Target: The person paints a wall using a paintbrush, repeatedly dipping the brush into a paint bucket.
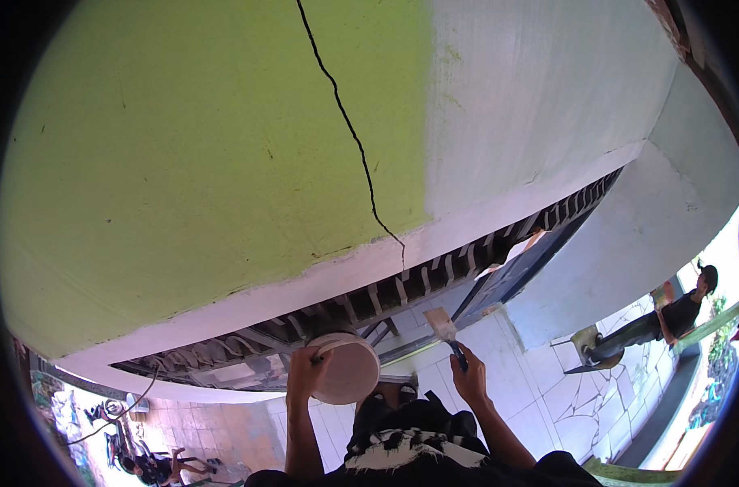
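In the head view my left hand [304, 372] grips a pale round bucket [348, 372] at its rim, the thumb over the edge. The bucket hangs in front of my body, its mouth turned up; what lies inside is hard to make out. My right hand [468, 374] is closed around the dark handle of a putty knife [440, 324]. Its wide, whitish-stained blade points up and away from me, towards the wall. Ahead rises a wall painted green [211, 164] on the left and pale white [527, 103] on the right. A long dark crack [352, 131] runs down the green part.
Below the wall's white lower edge is a dark barred opening [418, 283] with a blue frame. A person [674, 322] stands at the right, and another person [156, 465] sits at the lower left. Pale tiles [497, 395] cover the floor. A thin cable [117, 417] hangs at left.
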Demonstrator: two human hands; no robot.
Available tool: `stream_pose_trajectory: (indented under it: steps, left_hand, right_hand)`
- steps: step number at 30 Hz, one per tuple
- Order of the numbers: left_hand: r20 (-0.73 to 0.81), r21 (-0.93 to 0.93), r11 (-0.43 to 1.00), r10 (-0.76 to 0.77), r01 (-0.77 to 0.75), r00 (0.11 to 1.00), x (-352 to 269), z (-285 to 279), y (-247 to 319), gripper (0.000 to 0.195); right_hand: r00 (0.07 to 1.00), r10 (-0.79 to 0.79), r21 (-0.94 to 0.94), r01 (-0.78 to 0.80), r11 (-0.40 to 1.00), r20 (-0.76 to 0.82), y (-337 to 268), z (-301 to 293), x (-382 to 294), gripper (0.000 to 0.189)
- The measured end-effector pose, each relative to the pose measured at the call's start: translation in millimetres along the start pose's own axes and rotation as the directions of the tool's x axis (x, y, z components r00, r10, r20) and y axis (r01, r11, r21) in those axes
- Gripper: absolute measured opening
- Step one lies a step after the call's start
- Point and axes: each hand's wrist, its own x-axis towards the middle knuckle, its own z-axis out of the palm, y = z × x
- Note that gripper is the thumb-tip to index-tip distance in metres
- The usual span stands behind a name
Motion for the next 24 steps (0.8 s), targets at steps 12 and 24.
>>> stream_pose_trajectory:
  steps: [12,24]
  left_hand:
    - [0.161,-0.64,0.764,0.028,0.083,0.987,-16,-4,-4,0.02]
    - [0.267,-0.862,0.498,0.292,0.092,0.918,-20,-4,24,0.019]
  right_hand:
    - [0.884,-0.354,-0.007,0.374,0.927,0.306,-138,-61,42,0.029]
    - [0.408,-0.456,-0.249,0.895,0.369,0.791,-204,-43,91,0.021]
